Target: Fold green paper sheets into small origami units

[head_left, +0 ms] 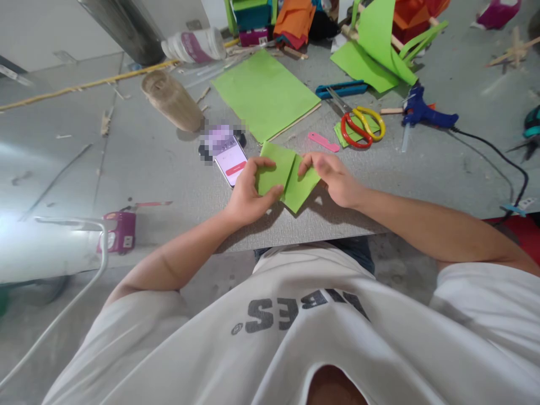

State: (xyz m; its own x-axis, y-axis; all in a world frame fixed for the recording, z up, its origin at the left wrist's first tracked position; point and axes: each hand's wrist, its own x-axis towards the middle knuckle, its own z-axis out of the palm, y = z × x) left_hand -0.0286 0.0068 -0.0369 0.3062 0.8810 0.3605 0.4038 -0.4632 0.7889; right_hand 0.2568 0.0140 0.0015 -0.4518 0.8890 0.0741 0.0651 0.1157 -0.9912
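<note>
- Gray bench point(194, 208), rough top, scraps scattered over it; pale floor below its near edge.
- Nearest: wearer's white shirt point(219, 349), dark lettering on it.
- Left hand point(253, 194): narrow grip, fingers and thumb on the left part of the green paper point(276, 163).
- Right hand point(337, 177): narrow grip, fingers curled on the right part of the same paper.
- Green paper is between both hands, over the bench near its front edge; a slanting edge splits it into two parts. One folded sheet or two pieces, cannot tell.
- Phone point(233, 163), screen lit, just beside left hand; upper end blurred.
- Purple object point(125, 232) at left, near the front edge.
- Pink strip point(324, 142) lies just beyond right hand.
- Scissors point(355, 113), red and yellow handles, lie on small green pieces point(340, 136).
- Blue glue gun point(426, 113) to the right, black cord running down the right side.
- Large green sheet point(265, 95) flat beyond the hands, something pale under its edge.
- Blue cutter point(341, 89) by the sheet's right corner, near scissor tips.
- Brown rounded object point(172, 101) left of the sheet.
- Far: white bottle point(196, 45) on its side, orange paper point(293, 21), bent green paper point(375, 50) at upper right.
</note>
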